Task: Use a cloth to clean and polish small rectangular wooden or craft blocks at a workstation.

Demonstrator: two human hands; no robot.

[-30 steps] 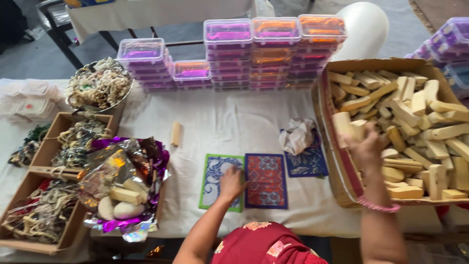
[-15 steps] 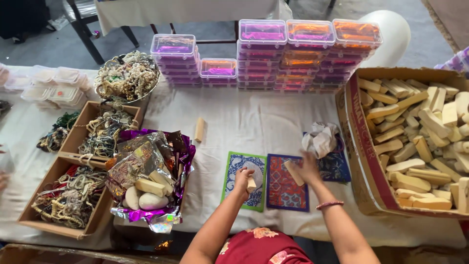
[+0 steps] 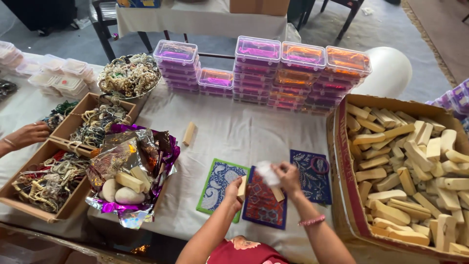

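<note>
Over the red patterned card [image 3: 264,205], the left hand [image 3: 233,189] has its fingers clamped round an upright wooden block [image 3: 242,188] while the right hand [image 3: 288,177] pinches white tissue [image 3: 267,172] above a second block [image 3: 277,193] (its lower end pokes out below the fingers).

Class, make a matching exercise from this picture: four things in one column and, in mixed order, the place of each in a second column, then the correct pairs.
1. loose wooden piece
2. bowl of beads
3. large cardboard box
4. blue patterned card

A. far left of the table, by the clear boxes
B. right edge of the table
C. alone on the white cloth, mid-table
D. just right of the right hand

Pairs: 1-C, 2-A, 3-B, 4-D
</note>
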